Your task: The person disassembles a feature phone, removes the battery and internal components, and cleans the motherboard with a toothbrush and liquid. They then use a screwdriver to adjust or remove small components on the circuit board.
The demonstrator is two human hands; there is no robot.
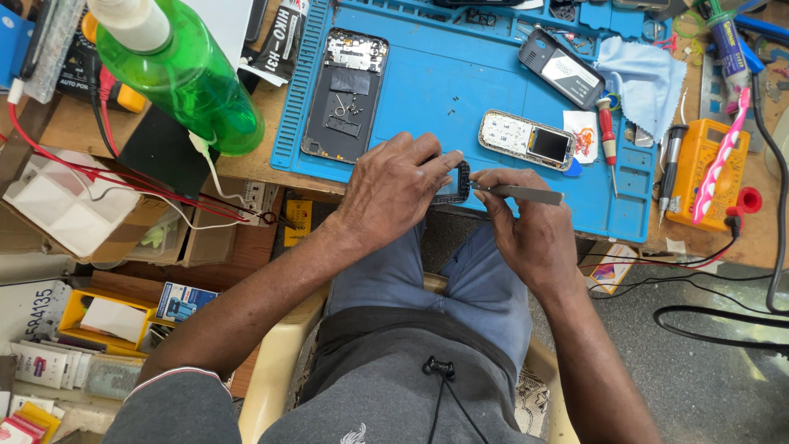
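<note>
Centre of frame: your left hand (393, 187) closes its grip around a small black rectangular phone frame (457, 182), fingers wrapped over its top edge, holding it at the near edge of the blue silicone work mat (460, 82). Your right hand (526, 230) pinches a pair of slim grey metal tweezers (518, 193), grip closed on the shaft, with the tip touching the frame's right side.

Upper centre: an opened black smartphone back shell (345, 94) lies on the mat, left of your hands. Just above your right hand rests a small keypad phone board with white keys and a dark screen (528, 140); farther up right lies a dark handset body with a white rectangular label (561, 67), beside a pale blue cloth (645, 78). A red-handled screwdriver (606, 136) stands near the mat's right margin.

Upper left: a green translucent plastic bottle with white cap (181, 70) leans over the wooden tabletop (263, 156); beside it, a black tube with white lettering (282, 41).

Lower left: a yellow tray holding white paper (103, 316) and a blue-and-white rectangular packet (182, 302).

Right edge: an orange multimeter (699, 168) carries a pink toothbrush (723, 156).
</note>
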